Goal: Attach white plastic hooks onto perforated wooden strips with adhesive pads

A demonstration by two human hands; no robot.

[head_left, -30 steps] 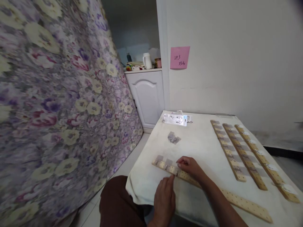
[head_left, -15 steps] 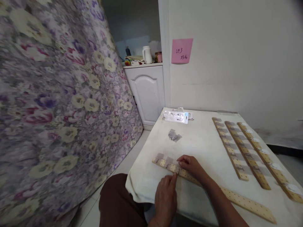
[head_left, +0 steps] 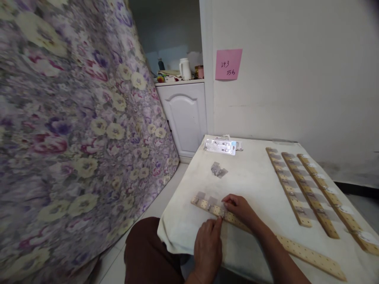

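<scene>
A long perforated wooden strip point(head_left: 296, 249) lies along the near edge of a white-covered table point(head_left: 254, 185). Small clear packets are fixed at its left end point(head_left: 204, 201). My right hand point(head_left: 241, 211) rests on the strip with its fingers pinched together at a small packet. My left hand point(head_left: 209, 246) comes up from below, its fingertips closed against the same spot on the strip's near edge. What the fingers hold is too small to make out.
Three more wooden strips point(head_left: 308, 193) with packets lie side by side at the right. Loose small packets point(head_left: 218, 170) and a clear packet point(head_left: 220, 146) lie farther back. A flowered cloth point(head_left: 74, 130) hangs at the left. A white cabinet point(head_left: 185, 116) and pink note point(head_left: 227, 64) stand behind.
The view has shifted slightly. Both hands stay at the same spot on the strip, with only small finger movements.
</scene>
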